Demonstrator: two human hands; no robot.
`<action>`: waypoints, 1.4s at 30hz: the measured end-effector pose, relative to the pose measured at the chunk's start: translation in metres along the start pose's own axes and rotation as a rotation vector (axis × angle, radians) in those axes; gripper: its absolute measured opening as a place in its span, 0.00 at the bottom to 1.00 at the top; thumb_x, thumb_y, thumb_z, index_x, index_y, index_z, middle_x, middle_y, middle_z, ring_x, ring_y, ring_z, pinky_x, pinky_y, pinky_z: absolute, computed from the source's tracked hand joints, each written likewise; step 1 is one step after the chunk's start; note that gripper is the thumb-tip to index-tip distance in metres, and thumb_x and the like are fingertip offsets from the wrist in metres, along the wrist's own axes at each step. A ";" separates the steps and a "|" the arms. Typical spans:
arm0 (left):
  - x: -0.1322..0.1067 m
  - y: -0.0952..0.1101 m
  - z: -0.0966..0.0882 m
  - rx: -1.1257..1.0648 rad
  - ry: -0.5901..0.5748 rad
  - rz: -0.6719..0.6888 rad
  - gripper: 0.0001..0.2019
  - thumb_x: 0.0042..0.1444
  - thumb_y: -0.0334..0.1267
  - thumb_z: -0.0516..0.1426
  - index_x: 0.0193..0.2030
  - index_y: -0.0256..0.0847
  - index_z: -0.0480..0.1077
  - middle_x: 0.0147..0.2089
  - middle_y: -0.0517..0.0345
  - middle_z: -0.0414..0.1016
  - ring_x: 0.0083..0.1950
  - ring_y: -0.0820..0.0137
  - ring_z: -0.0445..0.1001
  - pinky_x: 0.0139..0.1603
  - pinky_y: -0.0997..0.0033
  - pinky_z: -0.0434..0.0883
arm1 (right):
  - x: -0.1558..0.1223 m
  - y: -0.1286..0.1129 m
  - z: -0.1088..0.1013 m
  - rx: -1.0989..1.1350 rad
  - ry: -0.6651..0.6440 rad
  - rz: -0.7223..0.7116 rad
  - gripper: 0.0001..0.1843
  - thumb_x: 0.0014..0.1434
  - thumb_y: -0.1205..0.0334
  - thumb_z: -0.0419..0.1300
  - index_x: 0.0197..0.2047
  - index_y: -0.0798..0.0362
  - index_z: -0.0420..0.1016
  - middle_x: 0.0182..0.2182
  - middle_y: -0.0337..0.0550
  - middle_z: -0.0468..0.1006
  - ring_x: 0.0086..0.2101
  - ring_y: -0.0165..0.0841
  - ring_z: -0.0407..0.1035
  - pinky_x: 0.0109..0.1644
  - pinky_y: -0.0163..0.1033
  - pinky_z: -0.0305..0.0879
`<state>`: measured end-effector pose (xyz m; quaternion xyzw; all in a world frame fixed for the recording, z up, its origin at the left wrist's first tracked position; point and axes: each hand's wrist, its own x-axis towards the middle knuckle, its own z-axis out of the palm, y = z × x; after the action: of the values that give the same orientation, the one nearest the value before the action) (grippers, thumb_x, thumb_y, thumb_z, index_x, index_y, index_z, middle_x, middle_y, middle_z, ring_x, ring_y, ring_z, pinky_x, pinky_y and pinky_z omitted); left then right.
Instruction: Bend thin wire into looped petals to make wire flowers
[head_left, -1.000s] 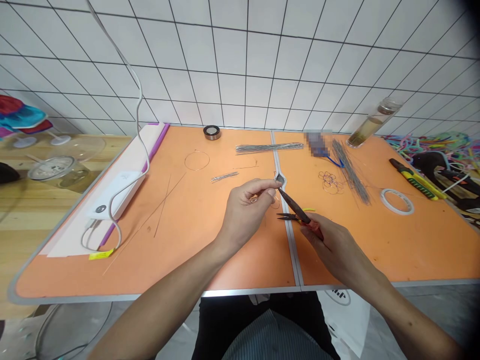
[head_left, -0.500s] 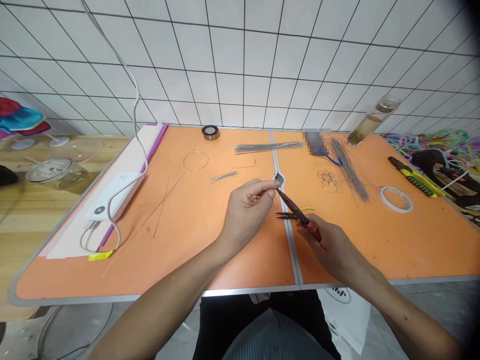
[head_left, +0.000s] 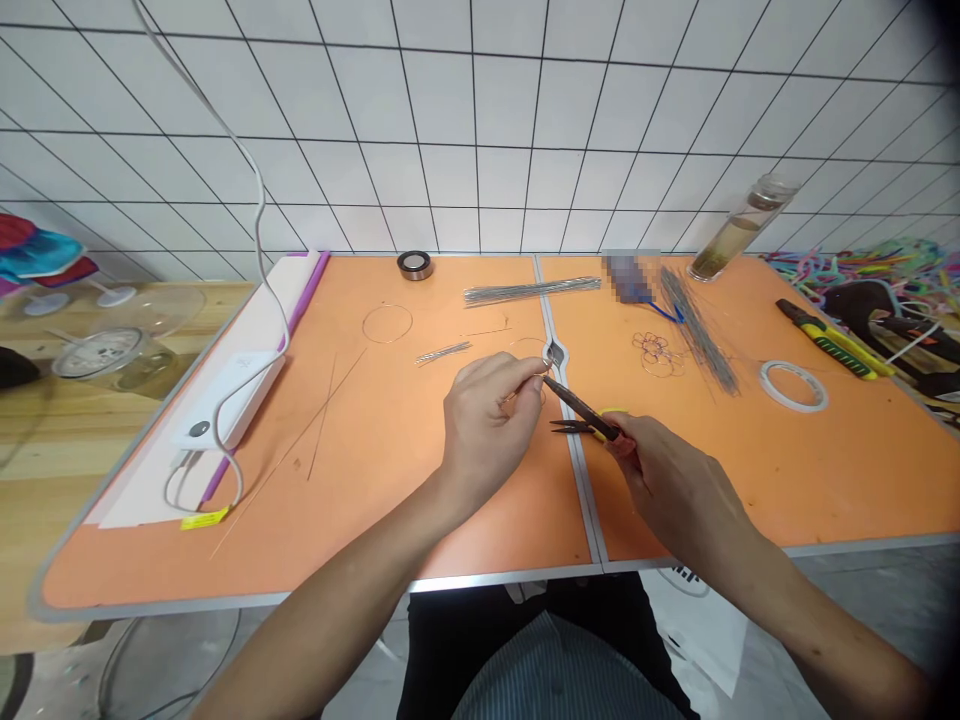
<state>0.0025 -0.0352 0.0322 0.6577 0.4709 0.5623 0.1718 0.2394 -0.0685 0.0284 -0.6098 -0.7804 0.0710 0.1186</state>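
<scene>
My left hand (head_left: 487, 420) pinches a thin wire loop (head_left: 531, 348) between thumb and fingers over the middle of the orange table (head_left: 375, 500). My right hand (head_left: 664, 485) grips dark pliers (head_left: 581, 408), whose tips touch the wire at my left fingertips. A second dark tool (head_left: 570, 428) lies on the table just under the pliers. A wire ring (head_left: 387, 323) and short cut wires (head_left: 444, 352) lie left of my hands. A wire flower shape (head_left: 655, 352) lies to the right.
A bundle of straight wires (head_left: 531, 292) and a tape roll (head_left: 415, 264) sit at the back. A white power strip (head_left: 229, 400) with cable lies left. Right side holds a grey wire bundle (head_left: 701, 335), white tape ring (head_left: 793, 385), yellow cutter (head_left: 832, 345), glass bottle (head_left: 739, 228).
Both hands shifted slightly left and away from me together, the pliers staying at the wire. The camera view tilted a little, so the table sits lower and leftward.
</scene>
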 end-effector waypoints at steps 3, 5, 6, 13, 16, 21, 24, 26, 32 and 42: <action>-0.001 -0.004 0.001 0.121 0.015 0.083 0.12 0.71 0.31 0.58 0.47 0.46 0.84 0.35 0.59 0.84 0.38 0.66 0.80 0.52 0.59 0.75 | -0.002 0.001 0.002 -0.038 0.035 -0.003 0.18 0.79 0.57 0.47 0.55 0.48 0.79 0.42 0.47 0.87 0.37 0.42 0.81 0.31 0.42 0.56; -0.001 -0.006 0.001 0.179 0.028 0.124 0.12 0.71 0.31 0.57 0.47 0.46 0.84 0.35 0.59 0.83 0.37 0.67 0.79 0.55 0.58 0.75 | -0.003 0.002 0.004 -0.043 0.055 -0.008 0.19 0.80 0.57 0.47 0.56 0.48 0.79 0.42 0.47 0.87 0.37 0.43 0.81 0.32 0.42 0.56; -0.002 -0.007 0.002 0.201 0.033 0.141 0.12 0.71 0.31 0.57 0.46 0.46 0.84 0.35 0.59 0.83 0.37 0.67 0.79 0.57 0.57 0.75 | -0.004 0.003 0.005 -0.043 0.061 -0.011 0.19 0.80 0.56 0.47 0.56 0.48 0.79 0.43 0.47 0.87 0.38 0.43 0.81 0.32 0.43 0.56; -0.004 -0.008 0.002 0.366 0.046 0.252 0.15 0.71 0.28 0.55 0.48 0.47 0.83 0.35 0.61 0.83 0.37 0.67 0.80 0.70 0.55 0.70 | -0.004 0.004 0.005 -0.036 0.041 -0.004 0.18 0.81 0.55 0.47 0.55 0.48 0.78 0.45 0.47 0.87 0.38 0.43 0.81 0.33 0.43 0.55; -0.006 -0.010 0.003 0.430 0.072 0.321 0.15 0.70 0.27 0.55 0.49 0.47 0.83 0.35 0.61 0.82 0.37 0.67 0.80 0.70 0.56 0.70 | -0.003 0.003 0.003 -0.022 0.035 0.005 0.18 0.81 0.55 0.47 0.53 0.48 0.78 0.44 0.47 0.87 0.37 0.43 0.81 0.32 0.43 0.55; -0.007 -0.013 0.002 0.501 0.079 0.363 0.17 0.68 0.25 0.56 0.50 0.49 0.83 0.34 0.62 0.80 0.36 0.67 0.78 0.70 0.55 0.70 | -0.002 0.002 0.003 -0.001 0.004 0.026 0.18 0.81 0.54 0.47 0.50 0.47 0.78 0.44 0.47 0.87 0.35 0.41 0.80 0.31 0.42 0.54; -0.008 -0.014 0.002 0.519 0.087 0.408 0.18 0.66 0.24 0.56 0.51 0.50 0.82 0.33 0.62 0.79 0.36 0.66 0.77 0.70 0.54 0.70 | -0.002 0.002 0.002 0.029 -0.021 0.021 0.19 0.81 0.53 0.47 0.50 0.46 0.79 0.46 0.46 0.87 0.35 0.40 0.80 0.31 0.42 0.56; -0.008 -0.015 0.003 0.539 0.089 0.439 0.19 0.65 0.24 0.56 0.52 0.50 0.82 0.34 0.62 0.79 0.35 0.66 0.76 0.70 0.52 0.69 | -0.001 0.002 0.001 0.068 -0.043 0.017 0.20 0.82 0.52 0.47 0.49 0.46 0.79 0.46 0.46 0.87 0.35 0.40 0.80 0.31 0.42 0.57; -0.009 -0.018 0.004 0.550 0.082 0.433 0.21 0.63 0.24 0.56 0.53 0.52 0.82 0.33 0.63 0.78 0.33 0.66 0.74 0.72 0.50 0.68 | 0.004 -0.001 -0.004 0.188 -0.143 0.051 0.17 0.81 0.52 0.49 0.47 0.47 0.76 0.42 0.45 0.86 0.32 0.38 0.76 0.32 0.42 0.61; -0.009 -0.018 0.004 0.540 0.074 0.407 0.20 0.65 0.25 0.56 0.53 0.52 0.82 0.34 0.61 0.78 0.34 0.66 0.74 0.72 0.47 0.68 | 0.009 0.002 0.004 0.305 -0.172 0.038 0.11 0.77 0.53 0.52 0.41 0.45 0.68 0.32 0.40 0.79 0.30 0.39 0.73 0.34 0.42 0.62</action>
<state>-0.0011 -0.0324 0.0117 0.7392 0.4676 0.4635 -0.1416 0.2385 -0.0594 0.0243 -0.5911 -0.7561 0.2427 0.1414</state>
